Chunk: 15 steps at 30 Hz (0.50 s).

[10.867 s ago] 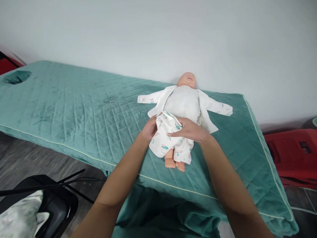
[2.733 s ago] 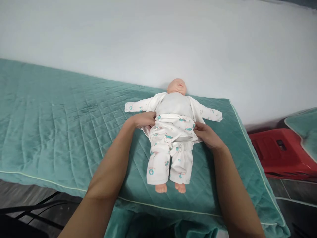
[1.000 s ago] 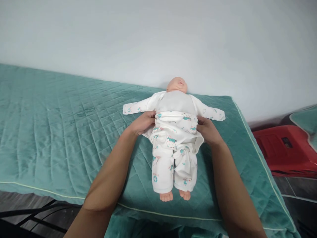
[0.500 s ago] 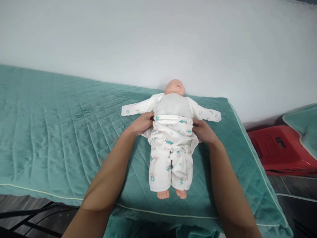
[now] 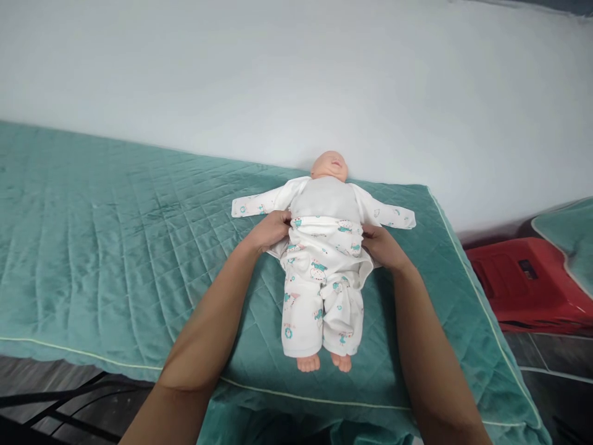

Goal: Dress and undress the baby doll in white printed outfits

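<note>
A baby doll (image 5: 330, 165) lies on its back, its head by the wall and its bare feet toward me. It wears a white top (image 5: 324, 196) with printed long sleeves spread to both sides. White printed baby trousers (image 5: 319, 272) cover its legs and reach up over the belly. My left hand (image 5: 273, 230) grips the waistband at the doll's side on the left, fingertips partly tucked out of sight. At the opposite side, my right hand (image 5: 380, 244) is closed on the waistband, its fingertips partly hidden by cloth. Loose fabric bunches below both hands.
The doll lies on a green quilted bed cover (image 5: 115, 247) with pale piping along its edge. Behind it rises a white wall (image 5: 231, 80). A red plastic object (image 5: 528, 284) stands on the floor at right, and a black metal frame (image 5: 60, 405) shows at lower left.
The view has shifted slightly, so everything appears a little further right. Both hands keep their hold on the trousers' waistband, with no clear movement of the cloth.
</note>
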Each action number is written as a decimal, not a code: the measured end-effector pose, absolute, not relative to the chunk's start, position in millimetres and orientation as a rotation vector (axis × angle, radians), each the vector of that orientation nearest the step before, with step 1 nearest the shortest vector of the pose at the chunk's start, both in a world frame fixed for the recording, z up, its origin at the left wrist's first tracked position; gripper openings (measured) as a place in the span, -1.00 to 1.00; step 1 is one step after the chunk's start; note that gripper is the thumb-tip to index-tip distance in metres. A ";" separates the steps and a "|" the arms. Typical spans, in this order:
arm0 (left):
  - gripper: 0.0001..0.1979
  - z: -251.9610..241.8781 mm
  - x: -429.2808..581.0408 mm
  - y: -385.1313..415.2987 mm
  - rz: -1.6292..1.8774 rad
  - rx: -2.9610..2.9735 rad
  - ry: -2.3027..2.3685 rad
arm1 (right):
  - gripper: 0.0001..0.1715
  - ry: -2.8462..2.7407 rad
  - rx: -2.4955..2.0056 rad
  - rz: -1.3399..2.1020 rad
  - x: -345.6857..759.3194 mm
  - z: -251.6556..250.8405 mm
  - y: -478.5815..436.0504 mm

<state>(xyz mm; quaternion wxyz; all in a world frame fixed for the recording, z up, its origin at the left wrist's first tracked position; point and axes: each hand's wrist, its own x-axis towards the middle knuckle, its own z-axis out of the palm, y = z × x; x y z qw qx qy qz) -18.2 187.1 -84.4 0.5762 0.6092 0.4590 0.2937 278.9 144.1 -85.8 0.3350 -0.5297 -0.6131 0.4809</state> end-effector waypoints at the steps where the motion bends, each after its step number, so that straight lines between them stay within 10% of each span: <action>1: -0.71 -84.1 -17.7 187.0 0.696 1.418 1.100 | -0.72 -1.603 -1.385 1.255 278.9 -86.2 144.3; 15: -0.87 -83.7 -23.9 188.3 1.171 1.614 1.367 | -0.75 -1.705 -1.408 1.153 280.9 -91.6 147.8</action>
